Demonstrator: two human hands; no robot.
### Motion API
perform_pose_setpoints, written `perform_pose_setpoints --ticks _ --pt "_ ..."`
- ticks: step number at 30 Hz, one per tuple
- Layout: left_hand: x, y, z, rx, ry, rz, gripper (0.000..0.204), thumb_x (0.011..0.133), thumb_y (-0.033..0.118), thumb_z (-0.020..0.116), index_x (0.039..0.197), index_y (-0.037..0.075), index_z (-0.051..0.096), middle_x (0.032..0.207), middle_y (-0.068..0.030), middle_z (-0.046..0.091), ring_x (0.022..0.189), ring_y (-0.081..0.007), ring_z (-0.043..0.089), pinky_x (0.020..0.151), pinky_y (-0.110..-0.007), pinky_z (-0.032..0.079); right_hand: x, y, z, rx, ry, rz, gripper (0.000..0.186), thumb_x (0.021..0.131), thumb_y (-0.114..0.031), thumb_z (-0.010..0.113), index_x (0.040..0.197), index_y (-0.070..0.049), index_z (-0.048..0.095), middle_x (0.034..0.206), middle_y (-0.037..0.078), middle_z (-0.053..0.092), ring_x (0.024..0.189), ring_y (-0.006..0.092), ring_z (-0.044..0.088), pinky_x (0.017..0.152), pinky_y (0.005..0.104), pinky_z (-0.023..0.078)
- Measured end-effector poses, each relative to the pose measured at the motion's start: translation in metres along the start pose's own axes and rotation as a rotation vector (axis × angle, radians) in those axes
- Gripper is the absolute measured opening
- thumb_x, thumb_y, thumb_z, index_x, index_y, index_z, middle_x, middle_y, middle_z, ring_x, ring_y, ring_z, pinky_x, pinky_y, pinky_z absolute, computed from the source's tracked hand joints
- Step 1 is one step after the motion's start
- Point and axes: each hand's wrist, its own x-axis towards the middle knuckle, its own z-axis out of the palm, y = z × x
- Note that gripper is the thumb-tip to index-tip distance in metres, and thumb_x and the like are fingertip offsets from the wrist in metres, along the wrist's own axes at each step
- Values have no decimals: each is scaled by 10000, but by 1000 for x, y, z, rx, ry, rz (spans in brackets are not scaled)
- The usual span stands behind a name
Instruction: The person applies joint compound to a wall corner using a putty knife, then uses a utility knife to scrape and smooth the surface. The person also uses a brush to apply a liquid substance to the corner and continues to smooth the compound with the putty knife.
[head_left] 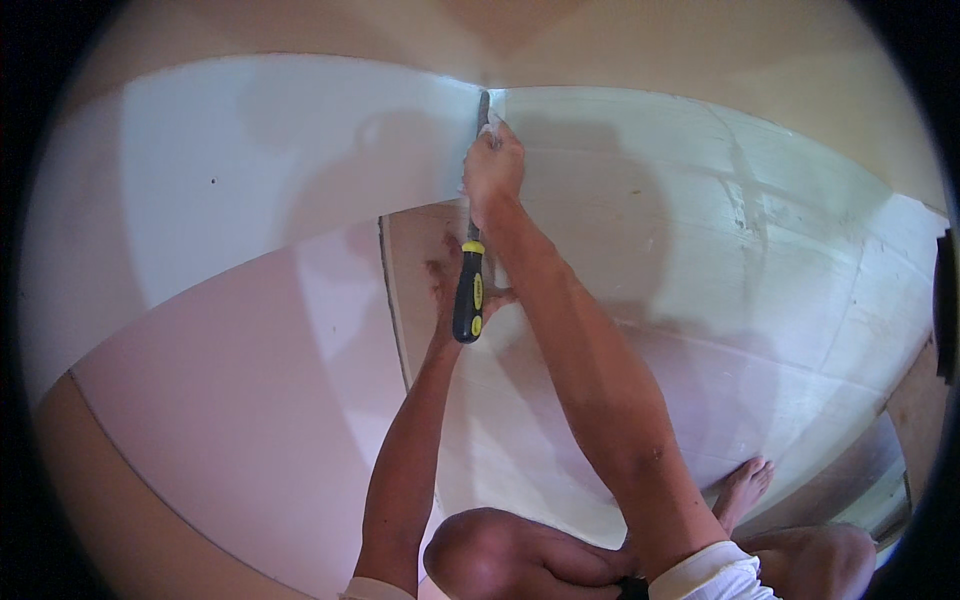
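Observation:
My right hand (496, 165) is closed around the metal blade of a file (468, 290) with a black and yellow handle. The handle hangs down below my fist, and the dark blade tip touches the corner where a white panel (200, 170) meets a pale board (700, 200). A bit of whitish material shows at my fingers; I cannot make out what it is. My left hand (447, 285) is behind the handle, its fingers spread against a brownish surface (415, 225) below the white panel's edge. The handle hides part of that hand.
Beige walls (620, 50) meet above the corner. A pinkish panel (250, 370) lies at the lower left. My knee (480, 550) and bare foot (747, 485) are close below, on the right-hand board. A dark object (945, 305) stands at the far right edge.

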Motion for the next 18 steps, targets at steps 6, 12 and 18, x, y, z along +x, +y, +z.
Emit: perform_pose_setpoints --ticks 6,12,18 --pt "2 -20 -9 -1014 -223 -40 712 961 610 422 1504 205 202 1404 -78 367 1289 -211 379 1056 -479 368 -19 -19 -2 -120 -14 -52 362 922 -67 491 1261 11 592 1158 264 639 1102 396 616 960 413 467" --pt "0 -4 -12 -85 84 -44 838 935 586 502 1544 179 95 1492 -86 320 1346 -212 329 1118 -491 226 -36 -33 -10 -165 -64 -209 362 920 -67 498 1261 9 593 1120 256 656 1050 401 641 914 409 486" --pt "2 1 -1 -475 -12 -44 1033 866 534 644 1533 37 31 1558 -145 237 1430 -295 232 1161 -540 50 -4 1 2 -27 -3 -78 368 902 -58 504 1254 2 594 1063 267 662 1022 407 645 901 426 486"
